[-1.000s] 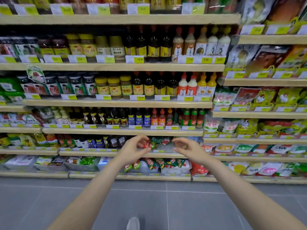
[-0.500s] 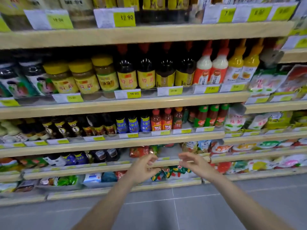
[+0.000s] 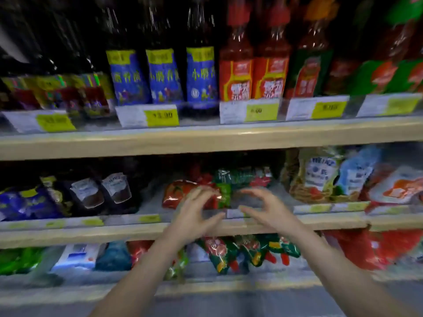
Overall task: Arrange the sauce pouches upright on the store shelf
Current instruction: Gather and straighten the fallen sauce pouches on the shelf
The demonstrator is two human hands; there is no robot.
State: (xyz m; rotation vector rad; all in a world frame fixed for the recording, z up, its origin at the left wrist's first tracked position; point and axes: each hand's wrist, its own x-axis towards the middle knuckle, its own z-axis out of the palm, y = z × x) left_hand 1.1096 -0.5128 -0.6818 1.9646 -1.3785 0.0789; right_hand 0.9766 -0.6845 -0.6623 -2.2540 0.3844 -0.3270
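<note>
Red and green sauce pouches (image 3: 183, 193) lie flat in a loose pile on the middle shelf (image 3: 137, 232), more of them further back (image 3: 242, 177). My left hand (image 3: 194, 216) is open, fingers spread, its fingertips over the front red pouch; whether they touch it is blurred. My right hand (image 3: 263, 209) is open and curved just to the right, above the shelf's front edge, holding nothing. The picture is motion-blurred.
Dark pouches (image 3: 100, 193) and blue bags (image 3: 25, 202) lie left on the same shelf, white-labelled pouches (image 3: 320, 175) right. Bottles (image 3: 235, 72) stand on the shelf above. More green and red pouches (image 3: 247, 250) hang on the shelf below.
The view has closed in and dropped to the lower shelves. Both hands have reached forward to the pouch pile on the middle shelf, staying open.
</note>
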